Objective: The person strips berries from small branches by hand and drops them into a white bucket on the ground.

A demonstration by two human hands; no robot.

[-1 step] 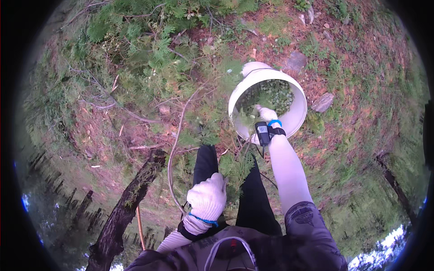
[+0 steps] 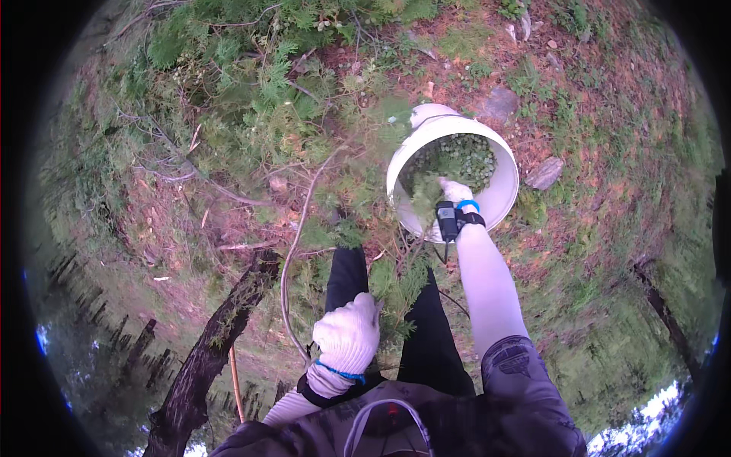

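Note:
A white bucket (image 2: 505,194) stands tilted toward me, with many small green, round cones (image 2: 474,156) inside. My right hand (image 2: 455,192), in a white glove, is inside its mouth above the cones. Its fingers look drawn together beside a blurred green sprig (image 2: 426,202); what they hold is too small to make out. In front of my body, my left hand (image 2: 348,333), also gloved, is closed in a fist around a leafy conifer branch. Green foliage (image 2: 403,297) of that branch shows just right of the fist. The grip itself is hidden beneath the fingers.
A long curved bare stem (image 2: 295,251) rises beside my left wrist. Dense conifer boughs (image 2: 259,84) spread at the far left. A dark tree trunk (image 2: 209,354) leans at the near left. Stones (image 2: 544,174) lie right of the bucket on needle-covered ground. A black device is strapped to my right wrist.
My right hand and forearm have shifted slightly to the right within the bucket's mouth. The left fist has hardly moved.

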